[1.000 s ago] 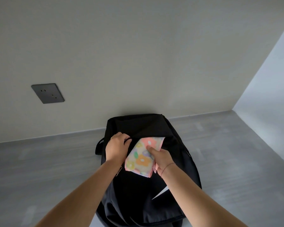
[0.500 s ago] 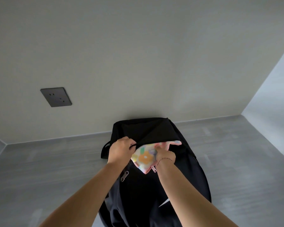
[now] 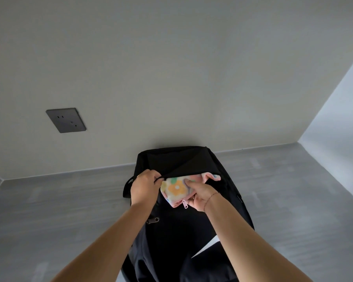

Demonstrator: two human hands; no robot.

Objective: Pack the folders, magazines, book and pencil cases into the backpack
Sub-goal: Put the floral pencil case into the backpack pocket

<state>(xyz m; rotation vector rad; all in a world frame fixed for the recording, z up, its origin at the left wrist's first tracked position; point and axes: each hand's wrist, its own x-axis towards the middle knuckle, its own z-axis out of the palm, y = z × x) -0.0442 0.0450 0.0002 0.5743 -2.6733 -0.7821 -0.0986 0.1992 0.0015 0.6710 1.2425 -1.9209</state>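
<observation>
step: feed pencil case (image 3: 175, 188) flat into backpack (image 3: 181, 241) pocket toward 12 o'clock; lift flap more so corners don't snag.
left grip: left hand (image 3: 145, 186) clenched on pocket edge, holding it open.
right grip: right hand (image 3: 200, 197) pinching case, thumb on top.
case: approx half in, 3 o'clock of left hand.

I am holding both bare arms out ahead of me, forearms converging toward my hands. My left hand (image 3: 145, 187) is curling knuckles-up, its fingers pinching the backpack (image 3: 181, 159) by its opening edge, just left of my right thumb. My right hand (image 3: 200, 197) is gripping the pencil case (image 3: 175, 188), thumb pressing on top, fingers curling underneath. A thin bracelet (image 3: 211, 197) is circling my right wrist.
</observation>
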